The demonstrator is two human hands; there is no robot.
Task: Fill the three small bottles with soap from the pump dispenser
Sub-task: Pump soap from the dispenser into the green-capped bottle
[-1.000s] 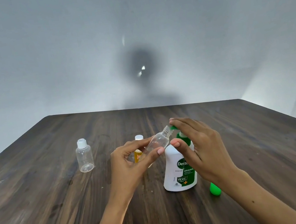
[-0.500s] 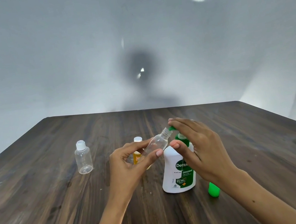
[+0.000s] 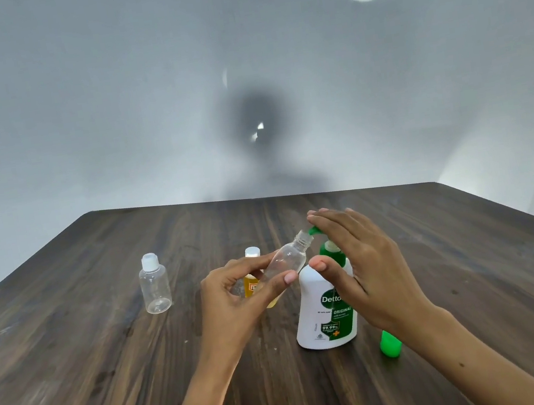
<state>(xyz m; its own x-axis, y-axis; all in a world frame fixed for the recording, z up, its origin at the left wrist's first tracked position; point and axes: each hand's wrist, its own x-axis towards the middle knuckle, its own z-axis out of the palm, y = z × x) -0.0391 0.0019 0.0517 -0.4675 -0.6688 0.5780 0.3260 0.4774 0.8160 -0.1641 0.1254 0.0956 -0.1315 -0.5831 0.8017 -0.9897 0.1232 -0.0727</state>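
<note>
My left hand [image 3: 235, 302] pinches a clear small bottle [image 3: 284, 260], uncapped and tilted so that its open neck meets the green nozzle of the pump dispenser [image 3: 327, 314]. The dispenser is white with a green label and stands upright on the table. My right hand [image 3: 368, 267] lies over the pump head with straight fingers, thumb in front of the neck. A second clear bottle [image 3: 154, 285] with a white cap stands to the left. A capped bottle holding yellow liquid [image 3: 252, 274] stands behind my left hand, partly hidden.
A dark wooden table [image 3: 109, 364] carries everything; its far edge runs along a pale wall. A small green object [image 3: 390, 343] lies on the table right of the dispenser, partly behind my right wrist.
My right hand's fingers have lifted and straightened a little over the pump head. The tilted bottle stays at the nozzle in my left hand.
</note>
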